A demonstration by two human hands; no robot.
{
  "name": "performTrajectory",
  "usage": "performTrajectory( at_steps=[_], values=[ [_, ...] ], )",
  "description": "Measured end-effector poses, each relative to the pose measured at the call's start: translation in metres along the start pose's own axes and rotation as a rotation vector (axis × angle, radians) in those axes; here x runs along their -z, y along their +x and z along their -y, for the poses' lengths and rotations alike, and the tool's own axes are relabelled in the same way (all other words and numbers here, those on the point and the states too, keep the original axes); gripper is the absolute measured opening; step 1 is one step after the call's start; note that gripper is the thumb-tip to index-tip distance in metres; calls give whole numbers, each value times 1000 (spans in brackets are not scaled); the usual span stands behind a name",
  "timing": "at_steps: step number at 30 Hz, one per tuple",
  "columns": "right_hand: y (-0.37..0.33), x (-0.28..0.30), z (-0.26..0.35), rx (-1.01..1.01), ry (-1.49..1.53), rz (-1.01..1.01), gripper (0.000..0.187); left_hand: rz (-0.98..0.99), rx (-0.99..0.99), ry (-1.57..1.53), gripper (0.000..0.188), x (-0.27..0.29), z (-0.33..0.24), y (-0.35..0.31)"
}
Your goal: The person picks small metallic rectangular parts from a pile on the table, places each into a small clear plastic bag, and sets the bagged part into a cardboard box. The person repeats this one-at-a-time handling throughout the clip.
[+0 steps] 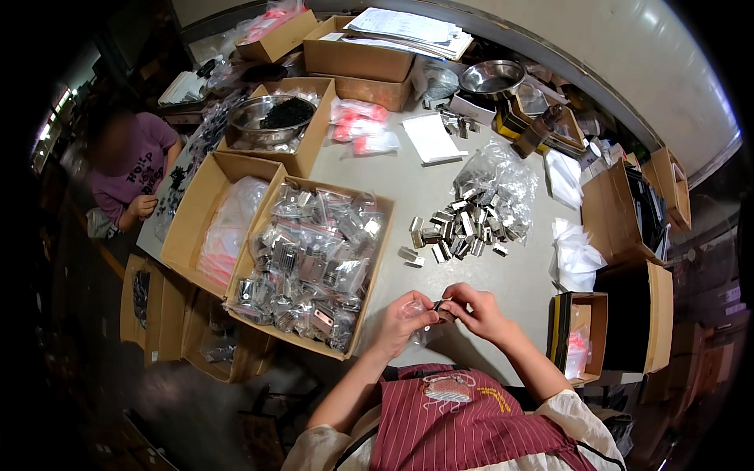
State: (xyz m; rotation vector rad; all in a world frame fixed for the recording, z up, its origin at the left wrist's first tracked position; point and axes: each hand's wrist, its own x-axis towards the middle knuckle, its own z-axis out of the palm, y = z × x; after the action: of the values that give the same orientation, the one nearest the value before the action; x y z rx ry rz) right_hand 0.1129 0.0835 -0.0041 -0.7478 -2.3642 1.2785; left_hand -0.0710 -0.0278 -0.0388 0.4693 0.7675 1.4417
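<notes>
1. The left hand (pixel 404 323) has its thumb and fingers closed on a clear bag (pixel 427 337), whose loose plastic shows beside the fingers and below them.
2. The right hand (pixel 481 311) pinches a small metal piece (pixel 445 312) between thumb and fingers, its fingertips just beside those of the left hand.
3. The metal piece lies between the two sets of fingertips, left of the right palm and at the bag, over the near edge of the table (pixel 385 286). Whether it is inside the plastic or only against it cannot be told.
4. Its long axis cannot be read with certainty, since the fingers cover most of it.
5. The heap of metal clips (pixel 468 228) lies on the far side of both hands, nearer the right one, its pieces pointing many ways. A large clear bag (pixel 514 188) lies against its far right side.
6. The cardboard box (pixel 378 271) of filled bags (pixel 310 255) stands left of the hands, nearer the left one.
7. The small bag's mouth is hard to make out.
</notes>
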Motion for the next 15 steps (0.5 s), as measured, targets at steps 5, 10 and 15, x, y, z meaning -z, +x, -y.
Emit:
performTrajectory(
  at_steps=[5,10,15],
  values=[
    [20,-14,-35,289,-382,97,17,-73,-58,161,20,17,-1,-6],
    [74,-28,-49,73,-525,-76,24,-237,-180,275,20,26,17,0],
    [97,-33,-55,135,-544,-82,16,-390,-258,644,23,5,6,-4]
  ],
)
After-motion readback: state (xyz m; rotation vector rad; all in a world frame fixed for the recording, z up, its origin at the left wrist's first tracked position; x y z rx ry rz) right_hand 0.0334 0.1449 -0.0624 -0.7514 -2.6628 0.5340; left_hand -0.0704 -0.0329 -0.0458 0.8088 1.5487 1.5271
